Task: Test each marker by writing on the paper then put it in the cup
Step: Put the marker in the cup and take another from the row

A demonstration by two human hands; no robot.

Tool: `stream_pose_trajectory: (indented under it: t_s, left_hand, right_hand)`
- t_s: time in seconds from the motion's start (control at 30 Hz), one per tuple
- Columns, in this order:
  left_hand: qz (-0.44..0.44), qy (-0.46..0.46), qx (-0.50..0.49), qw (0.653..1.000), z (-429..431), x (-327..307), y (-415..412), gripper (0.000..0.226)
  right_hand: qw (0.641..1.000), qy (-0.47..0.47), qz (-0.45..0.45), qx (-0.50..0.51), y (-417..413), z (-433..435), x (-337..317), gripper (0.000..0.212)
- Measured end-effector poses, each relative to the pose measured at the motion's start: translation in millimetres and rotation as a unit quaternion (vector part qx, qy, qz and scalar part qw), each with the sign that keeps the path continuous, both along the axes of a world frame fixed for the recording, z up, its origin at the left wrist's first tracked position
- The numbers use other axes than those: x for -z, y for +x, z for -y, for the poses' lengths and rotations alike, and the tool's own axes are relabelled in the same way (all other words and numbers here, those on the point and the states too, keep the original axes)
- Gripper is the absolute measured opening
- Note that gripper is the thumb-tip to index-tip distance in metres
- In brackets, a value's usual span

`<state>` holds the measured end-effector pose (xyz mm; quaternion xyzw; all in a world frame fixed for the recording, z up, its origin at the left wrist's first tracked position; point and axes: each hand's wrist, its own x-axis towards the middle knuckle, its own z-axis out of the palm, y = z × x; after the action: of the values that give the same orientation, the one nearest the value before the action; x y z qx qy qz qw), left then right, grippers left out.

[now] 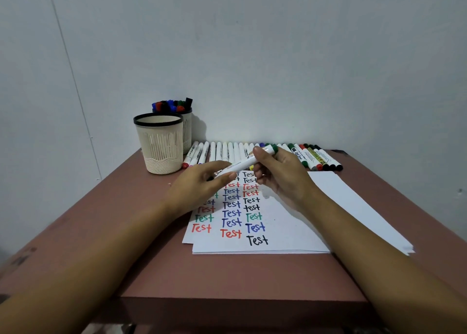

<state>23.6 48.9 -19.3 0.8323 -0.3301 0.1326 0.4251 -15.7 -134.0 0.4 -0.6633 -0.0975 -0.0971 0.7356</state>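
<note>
A white marker with a green end (249,160) is held above the paper (285,222) between both hands. My right hand (280,174) grips its upper part near the green end. My left hand (202,184) pinches its lower end, whose tip is hidden by the fingers. The paper carries columns of the word "Test" in red, blue, green and black. An empty cream mesh cup (161,144) stands at the back left. A second cup (187,129) behind it is full of markers.
A row of several markers (310,157) lies along the back edge of the brown table (141,232), against the white wall. More sheets lie stacked under the paper, reaching toward the table's right edge.
</note>
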Motion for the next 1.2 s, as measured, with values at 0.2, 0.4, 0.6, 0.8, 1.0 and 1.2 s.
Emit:
stream_pose_trajectory:
  t_s: [0.2,0.4,0.6,0.8,1.0,1.2]
  left_hand:
    - [0.020,0.009,-0.022,1.000,3,2,1,0.040]
    - [-0.029,-0.047,-0.055,0.997,-1,0,6,0.019]
    - [-0.081,-0.067,-0.088,0.991,-13,8,25,0.025]
    - [-0.095,-0.053,-0.098,0.989,-15,7,26,0.031]
    - [-0.080,-0.020,-0.159,0.984,-17,8,29,0.026]
    - [-0.073,-0.033,-0.146,0.986,-17,7,31,0.012]
  right_hand:
    - [0.992,0.106,-0.065,-0.025,1,-7,2,0.009]
    - [0.973,0.204,-0.060,0.086,7,5,-2,0.020]
    - [0.972,0.177,-0.078,0.135,14,19,6,0.016]
    - [0.966,-0.080,-0.057,0.239,19,21,20,0.017]
    - [0.957,-0.113,-0.060,0.262,21,19,24,0.015]
    - [0.962,-0.096,-0.065,0.246,23,20,25,0.016]
